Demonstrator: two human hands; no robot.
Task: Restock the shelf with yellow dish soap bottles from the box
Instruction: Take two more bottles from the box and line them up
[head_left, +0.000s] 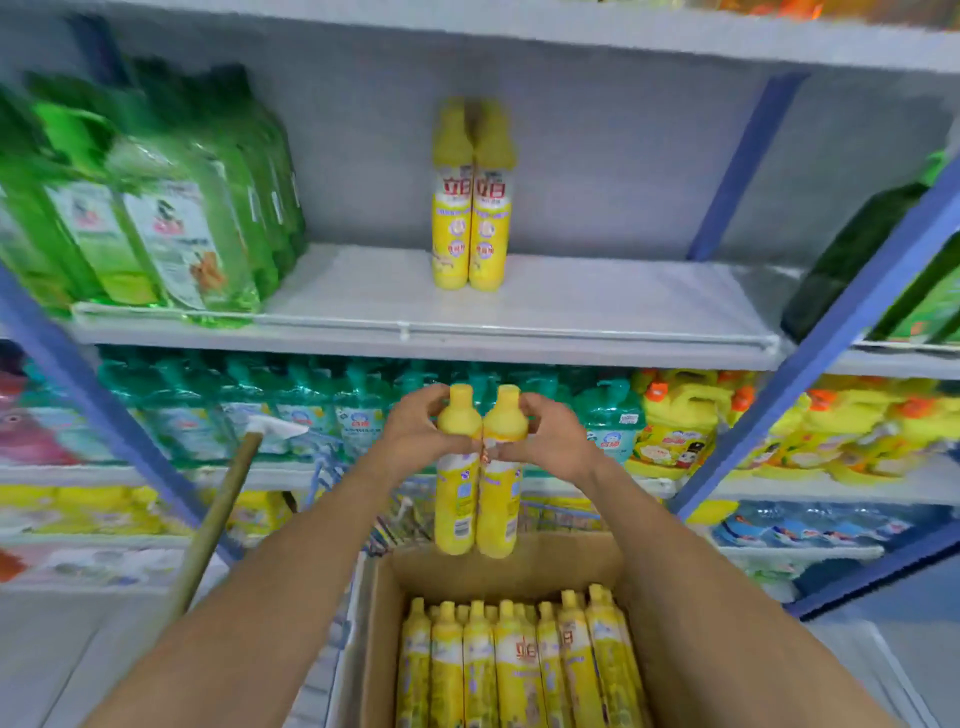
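Note:
Two yellow dish soap bottles (471, 208) stand side by side at the back of the grey middle shelf (597, 306). Below it I hold two more upright in the air, pressed together. My left hand (415, 431) grips the left bottle (456, 499) by its neck. My right hand (545, 434) grips the right bottle (500, 504) the same way. Both hang just above the open cardboard box (519, 566), which holds several yellow bottles (519, 665) lying in rows.
Green bottles (156, 218) crowd the left end of the middle shelf. A blue upright (831, 338) bounds it on the right, with dark green bottles (872, 249) beyond. Teal pump bottles (291, 410) and yellow jugs (675, 421) fill the shelf below. A wooden handle (218, 519) leans at left.

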